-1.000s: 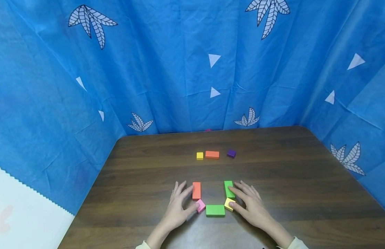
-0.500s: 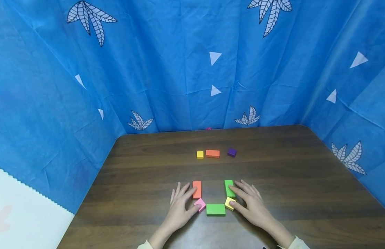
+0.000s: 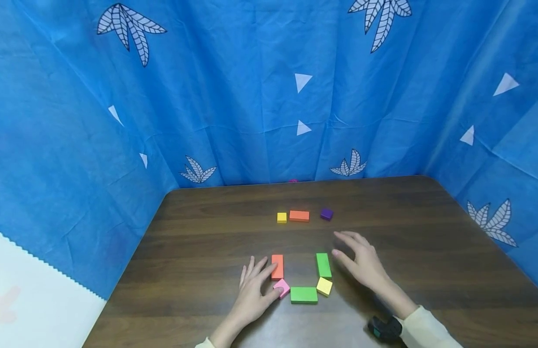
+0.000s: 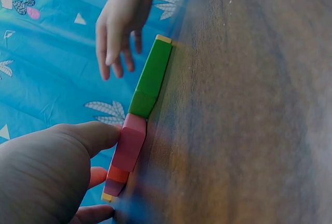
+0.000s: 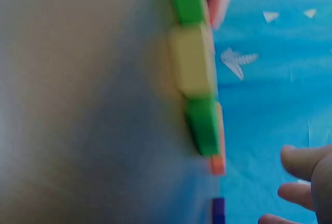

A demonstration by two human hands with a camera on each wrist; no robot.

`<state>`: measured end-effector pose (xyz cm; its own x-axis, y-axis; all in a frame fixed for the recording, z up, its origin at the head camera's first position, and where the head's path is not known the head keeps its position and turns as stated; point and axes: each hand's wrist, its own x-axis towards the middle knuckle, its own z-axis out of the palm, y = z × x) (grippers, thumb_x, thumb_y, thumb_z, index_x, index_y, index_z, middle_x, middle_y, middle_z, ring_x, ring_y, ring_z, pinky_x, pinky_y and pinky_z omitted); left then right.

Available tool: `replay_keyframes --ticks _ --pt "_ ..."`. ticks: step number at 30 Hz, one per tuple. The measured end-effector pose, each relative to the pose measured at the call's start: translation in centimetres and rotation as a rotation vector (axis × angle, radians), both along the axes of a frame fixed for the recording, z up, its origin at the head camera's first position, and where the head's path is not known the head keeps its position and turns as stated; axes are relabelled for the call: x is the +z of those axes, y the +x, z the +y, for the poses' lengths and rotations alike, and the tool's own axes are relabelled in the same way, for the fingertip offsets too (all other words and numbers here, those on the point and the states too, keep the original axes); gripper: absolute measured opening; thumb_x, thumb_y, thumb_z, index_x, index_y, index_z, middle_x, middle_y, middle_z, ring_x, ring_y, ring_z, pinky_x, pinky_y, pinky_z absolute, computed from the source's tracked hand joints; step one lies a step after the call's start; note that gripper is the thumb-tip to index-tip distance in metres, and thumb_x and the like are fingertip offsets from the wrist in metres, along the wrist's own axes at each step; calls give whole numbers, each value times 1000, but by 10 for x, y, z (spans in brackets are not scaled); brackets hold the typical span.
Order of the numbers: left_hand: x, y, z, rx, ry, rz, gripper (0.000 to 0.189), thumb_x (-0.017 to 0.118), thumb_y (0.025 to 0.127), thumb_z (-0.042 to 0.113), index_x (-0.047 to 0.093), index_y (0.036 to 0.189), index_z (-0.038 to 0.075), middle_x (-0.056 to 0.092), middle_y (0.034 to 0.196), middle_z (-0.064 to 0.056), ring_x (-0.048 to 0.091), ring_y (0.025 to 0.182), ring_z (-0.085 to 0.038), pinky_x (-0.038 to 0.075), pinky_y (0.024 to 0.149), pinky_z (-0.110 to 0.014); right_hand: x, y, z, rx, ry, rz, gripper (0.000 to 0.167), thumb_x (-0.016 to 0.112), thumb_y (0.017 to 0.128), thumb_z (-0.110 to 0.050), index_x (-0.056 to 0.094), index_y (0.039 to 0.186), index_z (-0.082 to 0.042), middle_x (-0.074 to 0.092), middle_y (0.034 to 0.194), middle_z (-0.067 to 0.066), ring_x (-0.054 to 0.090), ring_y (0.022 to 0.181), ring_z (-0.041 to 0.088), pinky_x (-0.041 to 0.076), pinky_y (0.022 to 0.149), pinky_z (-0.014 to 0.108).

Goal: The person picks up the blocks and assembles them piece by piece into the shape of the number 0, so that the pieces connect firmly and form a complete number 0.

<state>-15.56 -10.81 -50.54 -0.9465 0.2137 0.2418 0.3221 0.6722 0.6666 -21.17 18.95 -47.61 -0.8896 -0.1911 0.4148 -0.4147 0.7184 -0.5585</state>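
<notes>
My left hand (image 3: 251, 296) rests with its thumb on a pink block (image 3: 282, 288) and a finger on the upright-running orange block (image 3: 277, 267); its fingers are spread and relaxed. In the left wrist view the thumb touches the pink block (image 4: 130, 143). My right hand (image 3: 363, 261) is raised above the table, holding nothing, fingers extended, just right of a green block (image 3: 323, 265). Below that green block lies a pale yellow block (image 3: 324, 286). A second green block (image 3: 304, 295) lies crosswise between the pink and pale yellow ones, so the blocks form a U.
Farther back on the brown wooden table (image 3: 199, 241) lie a small yellow block (image 3: 282, 218), an orange block (image 3: 299, 216) and a purple block (image 3: 327, 214). A blue patterned curtain (image 3: 269, 96) surrounds the back and sides. A black device (image 3: 385, 328) sits at the right wrist.
My right hand has let go of the right green and pale yellow blocks and moved up and to the right. The left hand stays at the pink and orange blocks.
</notes>
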Motion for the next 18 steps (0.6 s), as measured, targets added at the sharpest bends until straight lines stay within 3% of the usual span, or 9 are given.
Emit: replay_keyframes --ticks 5,10,14,18 --pt "1 2 -1 -1 4 -5 58 74 83 33 59 135 11 47 146 -21 22 143 -53 11 112 -71 18 -49 10 -53 -12 -120 50 69 90 -17 54 135 -1 57 126 24 63 100 36 52 88 56" --pt "1 1 -1 -2 3 -7 59 74 83 35 59 135 12 46 147 -21 22 143 -53 11 113 -71 21 -91 13 -83 -18 -261 52 68 91 -15 51 137 0 53 125 27 65 93 33 57 77 45" --pt "0 1 -1 1 2 -4 59 74 83 35 59 135 13 47 147 -20 23 143 -52 11 113 -71 17 -109 11 -80 -30 -350 51 68 90 -16 52 136 1 53 126 27 64 96 34 58 73 39" --pt "0 1 -1 3 8 2 58 75 82 34 59 135 13 48 146 -20 23 143 -53 12 112 -71 14 -118 6 -88 -29 -406 48 68 91 -16 55 133 1 55 128 26 61 98 33 57 80 42"
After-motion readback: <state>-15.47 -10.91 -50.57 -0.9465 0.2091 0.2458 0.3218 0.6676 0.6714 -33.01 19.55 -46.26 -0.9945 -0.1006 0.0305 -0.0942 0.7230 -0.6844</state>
